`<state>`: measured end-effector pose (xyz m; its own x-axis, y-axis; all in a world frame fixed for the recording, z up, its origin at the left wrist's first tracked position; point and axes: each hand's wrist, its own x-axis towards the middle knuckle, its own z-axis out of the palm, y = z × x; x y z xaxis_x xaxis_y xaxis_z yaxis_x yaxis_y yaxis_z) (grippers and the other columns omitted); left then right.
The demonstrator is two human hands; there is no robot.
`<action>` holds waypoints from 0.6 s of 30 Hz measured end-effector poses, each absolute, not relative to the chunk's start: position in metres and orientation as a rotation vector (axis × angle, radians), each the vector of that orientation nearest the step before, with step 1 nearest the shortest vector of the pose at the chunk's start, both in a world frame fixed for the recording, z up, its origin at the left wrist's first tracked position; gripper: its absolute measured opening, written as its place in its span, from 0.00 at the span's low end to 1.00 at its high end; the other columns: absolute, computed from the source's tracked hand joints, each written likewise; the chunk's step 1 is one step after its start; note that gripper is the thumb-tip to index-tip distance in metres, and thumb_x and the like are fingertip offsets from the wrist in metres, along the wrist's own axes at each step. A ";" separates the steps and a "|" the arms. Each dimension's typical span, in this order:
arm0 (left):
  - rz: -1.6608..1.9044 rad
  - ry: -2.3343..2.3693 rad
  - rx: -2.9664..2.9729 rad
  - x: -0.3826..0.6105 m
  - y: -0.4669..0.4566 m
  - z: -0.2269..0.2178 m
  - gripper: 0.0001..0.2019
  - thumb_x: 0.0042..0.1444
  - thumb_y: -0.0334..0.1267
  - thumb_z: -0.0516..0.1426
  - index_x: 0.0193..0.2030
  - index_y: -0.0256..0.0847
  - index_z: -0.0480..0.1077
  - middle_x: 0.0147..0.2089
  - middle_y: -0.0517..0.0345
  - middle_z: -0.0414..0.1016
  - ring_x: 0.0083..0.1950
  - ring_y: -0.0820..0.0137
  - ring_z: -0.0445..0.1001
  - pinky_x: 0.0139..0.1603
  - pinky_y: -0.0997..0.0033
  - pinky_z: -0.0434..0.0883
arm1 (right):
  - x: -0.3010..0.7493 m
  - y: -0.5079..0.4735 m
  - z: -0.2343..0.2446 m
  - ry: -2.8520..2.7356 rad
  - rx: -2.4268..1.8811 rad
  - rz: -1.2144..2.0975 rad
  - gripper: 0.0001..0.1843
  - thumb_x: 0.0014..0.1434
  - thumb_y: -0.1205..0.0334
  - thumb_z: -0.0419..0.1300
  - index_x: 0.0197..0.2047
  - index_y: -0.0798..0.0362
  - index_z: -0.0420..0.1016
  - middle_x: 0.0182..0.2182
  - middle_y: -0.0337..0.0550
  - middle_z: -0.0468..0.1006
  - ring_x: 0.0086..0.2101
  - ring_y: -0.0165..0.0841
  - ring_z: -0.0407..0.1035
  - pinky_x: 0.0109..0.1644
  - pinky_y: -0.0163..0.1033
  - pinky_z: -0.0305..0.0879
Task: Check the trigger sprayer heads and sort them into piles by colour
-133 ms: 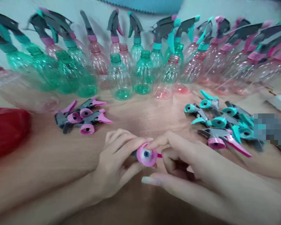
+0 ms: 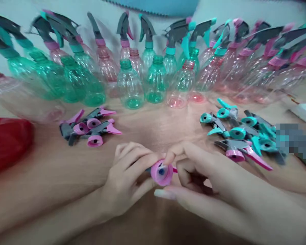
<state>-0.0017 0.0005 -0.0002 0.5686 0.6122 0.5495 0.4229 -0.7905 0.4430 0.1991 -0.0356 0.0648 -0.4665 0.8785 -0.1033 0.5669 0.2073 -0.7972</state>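
My left hand point(image 2: 129, 177) is closed around a trigger spray head point(image 2: 162, 173) with a pink collar, and the collar's open underside faces me. Inside the collar a pale ring surrounds a dark centre. My right hand point(image 2: 201, 173) has its index fingertip at the collar's upper inner edge. Its thumb stretches out below the collar, apart from the index finger, and the other fingers curl beside the pink trigger. Most of the spray head's grey body is hidden behind my left fingers.
Grey-and-pink spray heads point(image 2: 95, 140) lie in a pile at left. Mostly turquoise ones point(image 2: 237, 133), with a pink one point(image 2: 235, 155), lie at right. Clear green and pink bottles point(image 2: 131, 88) stand along the back, several with spray heads fitted. A red bag-like thing point(image 2: 9, 144) sits far left.
The pink collar has shifted slightly right and down and tilted a little. My right index fingertip now reaches over its upper inner edge.
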 end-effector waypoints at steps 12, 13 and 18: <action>1.024 0.851 2.539 -0.001 0.000 0.001 0.09 0.64 0.40 0.50 0.46 0.40 0.66 0.37 0.56 0.71 0.39 0.66 0.66 0.39 0.62 0.59 | 0.196 -0.038 0.056 -2.343 -1.370 0.348 0.08 0.63 0.55 0.51 0.39 0.47 0.68 0.18 0.31 0.68 0.15 0.30 0.61 0.17 0.37 0.50; 1.014 0.850 2.547 -0.001 0.000 0.002 0.08 0.64 0.39 0.50 0.47 0.41 0.66 0.37 0.56 0.71 0.39 0.67 0.66 0.38 0.62 0.59 | 0.196 -0.037 0.056 -2.359 -1.356 0.253 0.09 0.63 0.55 0.51 0.37 0.48 0.68 0.17 0.31 0.67 0.14 0.31 0.61 0.17 0.38 0.49; 0.981 0.864 2.559 -0.002 0.000 0.002 0.08 0.64 0.39 0.51 0.46 0.41 0.66 0.37 0.57 0.71 0.39 0.67 0.66 0.39 0.62 0.59 | 0.197 -0.035 0.058 -2.438 -1.297 0.104 0.13 0.64 0.57 0.49 0.33 0.52 0.68 0.17 0.35 0.70 0.14 0.34 0.65 0.16 0.40 0.51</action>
<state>-0.0016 -0.0001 0.0016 0.5939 0.6161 0.5174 0.4354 -0.7869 0.4373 0.1969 -0.0353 0.0581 -0.5044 0.8128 0.2912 0.7851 0.5722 -0.2372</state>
